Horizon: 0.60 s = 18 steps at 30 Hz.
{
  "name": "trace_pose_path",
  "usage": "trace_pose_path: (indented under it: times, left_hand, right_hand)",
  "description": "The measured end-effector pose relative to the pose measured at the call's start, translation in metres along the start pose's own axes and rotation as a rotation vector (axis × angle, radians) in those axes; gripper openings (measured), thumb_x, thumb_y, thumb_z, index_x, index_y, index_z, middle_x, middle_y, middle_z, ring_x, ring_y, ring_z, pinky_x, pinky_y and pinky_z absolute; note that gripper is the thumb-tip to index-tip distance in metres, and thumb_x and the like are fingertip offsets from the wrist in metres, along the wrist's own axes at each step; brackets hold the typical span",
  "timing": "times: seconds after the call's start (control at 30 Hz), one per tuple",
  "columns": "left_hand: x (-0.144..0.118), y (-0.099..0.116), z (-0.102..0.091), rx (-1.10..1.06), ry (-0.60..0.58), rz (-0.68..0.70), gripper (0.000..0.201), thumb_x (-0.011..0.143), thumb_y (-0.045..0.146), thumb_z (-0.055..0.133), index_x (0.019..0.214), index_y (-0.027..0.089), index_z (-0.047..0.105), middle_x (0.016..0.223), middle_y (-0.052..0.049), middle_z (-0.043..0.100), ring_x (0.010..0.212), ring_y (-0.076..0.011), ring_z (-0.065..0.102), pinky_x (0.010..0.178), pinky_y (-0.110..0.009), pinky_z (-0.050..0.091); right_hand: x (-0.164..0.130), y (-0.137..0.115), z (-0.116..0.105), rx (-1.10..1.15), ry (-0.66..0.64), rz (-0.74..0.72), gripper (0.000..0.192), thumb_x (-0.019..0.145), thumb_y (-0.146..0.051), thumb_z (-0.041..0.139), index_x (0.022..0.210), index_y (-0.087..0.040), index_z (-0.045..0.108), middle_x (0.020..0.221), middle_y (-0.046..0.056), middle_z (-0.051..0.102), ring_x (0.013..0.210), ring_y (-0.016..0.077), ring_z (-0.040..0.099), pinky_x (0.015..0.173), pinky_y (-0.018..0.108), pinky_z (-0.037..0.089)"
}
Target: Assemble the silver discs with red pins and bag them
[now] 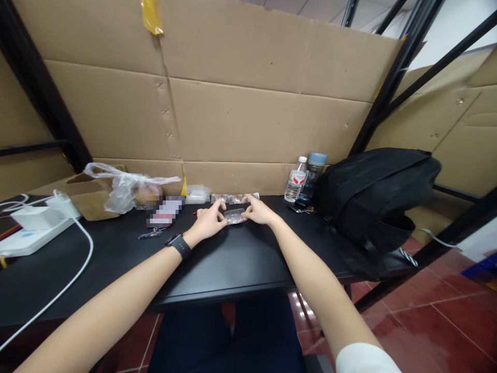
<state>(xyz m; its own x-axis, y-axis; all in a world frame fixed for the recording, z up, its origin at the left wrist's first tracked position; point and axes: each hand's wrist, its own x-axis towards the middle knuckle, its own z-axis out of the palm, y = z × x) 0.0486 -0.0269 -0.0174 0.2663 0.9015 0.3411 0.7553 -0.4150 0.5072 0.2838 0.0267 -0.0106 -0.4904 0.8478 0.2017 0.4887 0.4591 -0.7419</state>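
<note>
A small clear plastic bag [235, 216] with tiny reddish bits inside lies near the back of the black table. My left hand [209, 221] pinches its left side, fingers curled. On the other side, the fingers of my right hand [255, 211] close on its right edge. Just behind it, against the cardboard, sit more small clear bags [219, 198] with similar contents. To their left is a stack of empty-looking clear bags [198, 194]. A dark watch [179, 245] is on my left wrist.
On the right stand a water bottle [296, 180], a blue-lidded bottle [312, 176] and a black backpack [373, 202]. Leftward are a lanyard badge [166, 211], a tied plastic bag [126, 189], a cardboard box [89, 197] and a white power strip [37, 235] with a trailing cable.
</note>
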Motion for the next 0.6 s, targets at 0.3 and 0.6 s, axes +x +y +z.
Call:
trace_pose_path:
  times: [0.3, 0.6]
  left_hand:
    - [-0.0053, -0.0007, 0.0094, 0.241, -0.033, 0.126, 0.027, 0.088, 0.04, 0.054, 0.106, 0.032, 0.073, 0.11, -0.006, 0.072, 0.114, -0.0301, 0.058, 0.095, -0.046, 0.033]
    - [-0.004, -0.0032, 0.0069, 0.227, 0.001, 0.201, 0.026, 0.093, 0.024, 0.046, 0.105, 0.027, 0.068, 0.109, -0.007, 0.074, 0.109, -0.0273, 0.061, 0.093, -0.045, 0.031]
  right_hand:
    - [0.003, -0.0036, 0.0013, -0.392, -0.08, -0.17, 0.023, 0.076, -0.011, 0.068, 0.095, -0.018, 0.079, 0.101, 0.007, 0.071, 0.085, 0.0161, 0.062, 0.079, 0.026, 0.045]
    - [-0.0003, -0.0053, -0.0007, -0.272, -0.134, -0.111, 0.021, 0.078, -0.02, 0.072, 0.098, -0.018, 0.075, 0.088, 0.004, 0.074, 0.074, 0.0149, 0.062, 0.07, 0.025, 0.045]
